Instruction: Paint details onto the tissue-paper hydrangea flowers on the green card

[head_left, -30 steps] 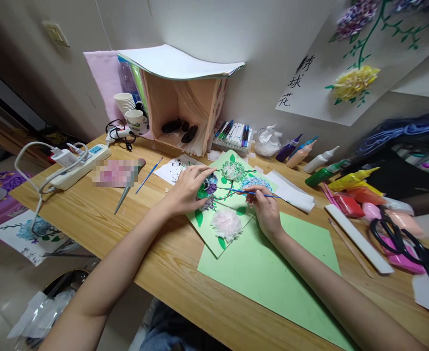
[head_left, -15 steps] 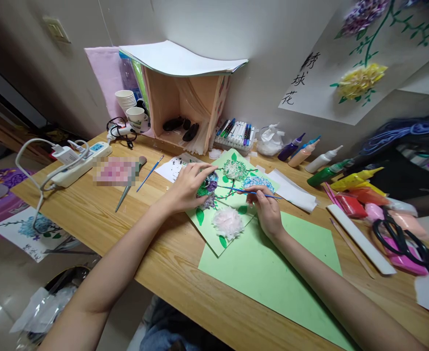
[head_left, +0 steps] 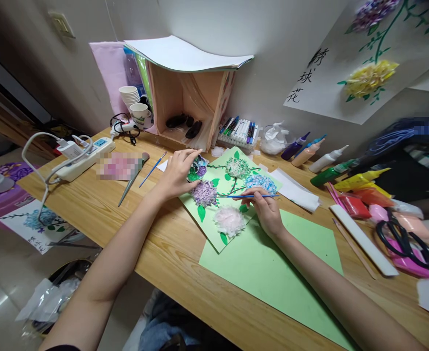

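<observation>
A light green card (head_left: 214,231) with several tissue-paper flowers lies on the wooden desk (head_left: 152,253). My right hand (head_left: 265,209) pinches a thin blue paintbrush (head_left: 243,196) whose tip reaches the purple flower (head_left: 204,192). My left hand (head_left: 177,173) has its fingers curled round a small paint palette (head_left: 197,168) smeared with green and purple, at the card's far left corner. A pink flower (head_left: 229,219), a white-green flower (head_left: 236,167) and a blue flower (head_left: 260,183) are also on the card.
A larger green sheet (head_left: 272,273) lies under my right forearm. Paint bottles (head_left: 327,168), clay packs (head_left: 356,204) and scissors (head_left: 400,239) are at right. Markers (head_left: 239,131), a pink box (head_left: 185,107), cups (head_left: 136,107), a power strip (head_left: 86,156), a spare brush (head_left: 151,169) sit behind.
My left hand has drawn the palette away from the card's middle toward its far left corner, uncovering the purple flower. The brush has tilted lower, its tip now at that flower.
</observation>
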`<state>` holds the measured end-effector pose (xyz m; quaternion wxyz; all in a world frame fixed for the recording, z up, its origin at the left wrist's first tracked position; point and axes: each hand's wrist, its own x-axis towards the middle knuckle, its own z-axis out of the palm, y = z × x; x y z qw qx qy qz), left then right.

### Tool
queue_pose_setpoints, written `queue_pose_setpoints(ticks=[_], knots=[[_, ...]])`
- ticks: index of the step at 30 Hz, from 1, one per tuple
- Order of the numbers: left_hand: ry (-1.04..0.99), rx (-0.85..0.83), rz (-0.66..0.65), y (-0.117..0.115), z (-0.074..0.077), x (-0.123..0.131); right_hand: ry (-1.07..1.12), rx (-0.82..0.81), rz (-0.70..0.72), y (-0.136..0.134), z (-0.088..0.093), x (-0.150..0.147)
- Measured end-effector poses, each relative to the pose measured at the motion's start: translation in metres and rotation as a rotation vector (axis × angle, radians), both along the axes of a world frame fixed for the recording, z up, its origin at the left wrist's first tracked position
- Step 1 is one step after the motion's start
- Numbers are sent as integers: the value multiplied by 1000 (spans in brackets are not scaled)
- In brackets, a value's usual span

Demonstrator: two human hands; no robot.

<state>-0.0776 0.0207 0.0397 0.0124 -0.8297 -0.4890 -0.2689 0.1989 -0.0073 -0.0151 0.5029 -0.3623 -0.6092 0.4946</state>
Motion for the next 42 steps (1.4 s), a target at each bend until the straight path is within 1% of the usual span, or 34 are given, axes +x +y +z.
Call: queue_pose_setpoints(ticks=[4,8,14,25,36,42], knots=[[11,4,-10,0,-1,1,-89,76,-9,-2,3,-2],[10,2,-12,0,-3,0,-116,126,-29,-4,7,-2],[17,7,-5,0,-2,0,-168,195,-32,-5,6,-2],[23,11,-3,1,-4,0,-222,279,-53,-6,4,-1],[15,3,-1,0,-3,1,-129,357,-57,-8,-1,4],[25,1,3,0,-3,1,-225,362,-20,-9,-1,4]])
